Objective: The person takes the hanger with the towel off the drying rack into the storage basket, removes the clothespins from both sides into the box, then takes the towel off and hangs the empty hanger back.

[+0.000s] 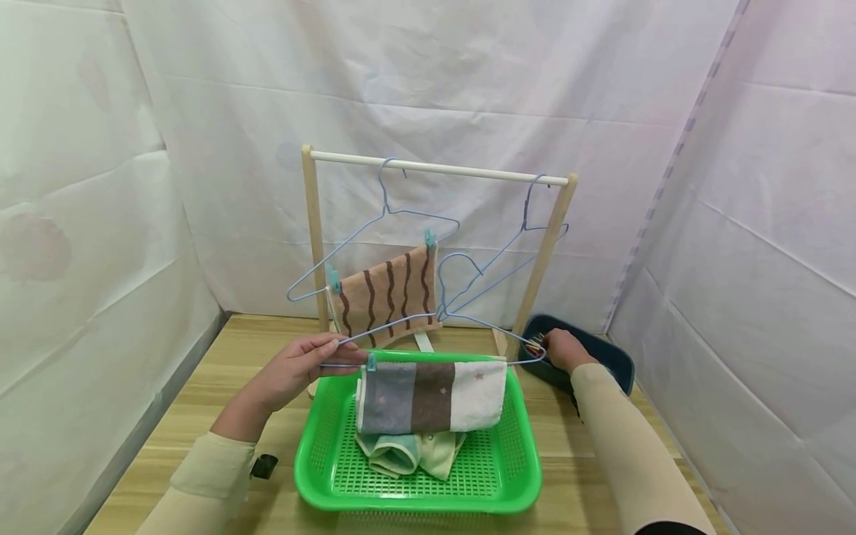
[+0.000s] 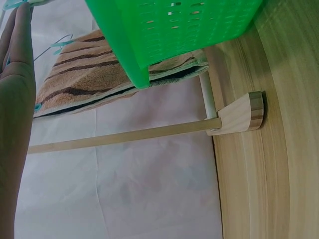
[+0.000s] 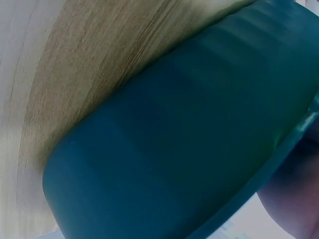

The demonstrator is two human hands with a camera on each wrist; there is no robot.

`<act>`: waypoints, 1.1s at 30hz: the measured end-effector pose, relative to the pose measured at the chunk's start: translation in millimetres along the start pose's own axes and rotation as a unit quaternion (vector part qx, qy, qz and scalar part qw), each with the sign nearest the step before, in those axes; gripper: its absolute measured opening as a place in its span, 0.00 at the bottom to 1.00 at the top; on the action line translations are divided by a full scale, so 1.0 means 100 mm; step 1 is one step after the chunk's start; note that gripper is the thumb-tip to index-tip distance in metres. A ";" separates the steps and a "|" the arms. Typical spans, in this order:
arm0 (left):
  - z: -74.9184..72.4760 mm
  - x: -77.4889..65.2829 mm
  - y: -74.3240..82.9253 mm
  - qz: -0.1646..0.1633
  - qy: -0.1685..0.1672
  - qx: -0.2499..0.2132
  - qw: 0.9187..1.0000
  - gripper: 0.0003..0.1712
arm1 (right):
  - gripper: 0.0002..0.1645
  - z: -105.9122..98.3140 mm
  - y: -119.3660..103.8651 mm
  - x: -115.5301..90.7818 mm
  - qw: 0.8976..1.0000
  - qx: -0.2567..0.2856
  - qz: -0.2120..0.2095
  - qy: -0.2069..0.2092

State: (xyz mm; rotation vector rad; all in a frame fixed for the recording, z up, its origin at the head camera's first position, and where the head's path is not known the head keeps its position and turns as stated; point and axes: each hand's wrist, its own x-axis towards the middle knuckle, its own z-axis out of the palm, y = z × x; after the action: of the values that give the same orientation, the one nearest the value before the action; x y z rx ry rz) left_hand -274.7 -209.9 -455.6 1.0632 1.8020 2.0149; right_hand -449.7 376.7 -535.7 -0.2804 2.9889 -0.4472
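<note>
At the left end of a blue wire hanger (image 1: 401, 321), my left hand (image 1: 299, 365) pinches the wire between thumb and fingers. A small towel (image 1: 433, 397) with grey, brown and white bands hangs over its lower bar. One blue clothespin (image 1: 371, 362) clips that towel near its left corner. My right hand (image 1: 565, 350) reaches into a dark blue basket (image 1: 618, 361) at the right; its fingertips are hidden. Several colored clothespins (image 1: 533, 346) show beside those fingers. In the right wrist view the basket's wall (image 3: 149, 144) covers most of the hand.
A green basket (image 1: 307, 461) stands below the hanger, with folded cloths (image 1: 397, 455) inside. Behind it is a wooden rack (image 1: 438, 169) carrying two blue hangers. A brown-striped towel (image 1: 388, 293) is clipped to the left one. White curtains (image 1: 428, 82) surround the wooden table (image 1: 194, 416).
</note>
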 end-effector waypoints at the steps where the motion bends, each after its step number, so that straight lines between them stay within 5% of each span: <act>1: 0.00 0.00 0.00 0.000 0.000 0.001 1.000 0.23 | 0.12 0.00 0.00 0.00 1.000 0.004 0.001 0.001; 9: 0.00 0.00 0.00 -0.002 0.002 0.006 1.000 0.23 | 0.07 -0.17 -0.15 -0.13 0.999 0.034 0.017 0.018; 21: 0.01 0.01 0.03 0.001 0.002 -0.009 1.000 0.23 | 0.18 -0.53 -0.39 -0.45 0.991 0.108 0.026 0.072; 33: 0.01 -0.01 0.05 0.008 0.002 -0.009 1.000 0.23 | 0.23 -0.84 -0.79 -0.82 0.968 0.169 0.003 0.184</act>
State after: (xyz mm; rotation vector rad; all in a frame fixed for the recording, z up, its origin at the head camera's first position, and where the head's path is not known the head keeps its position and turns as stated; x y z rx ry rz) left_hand -272.6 -210.8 -451.5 1.0727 1.7795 2.0395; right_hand -367.3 342.2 -426.1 -0.1697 3.1786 -1.1036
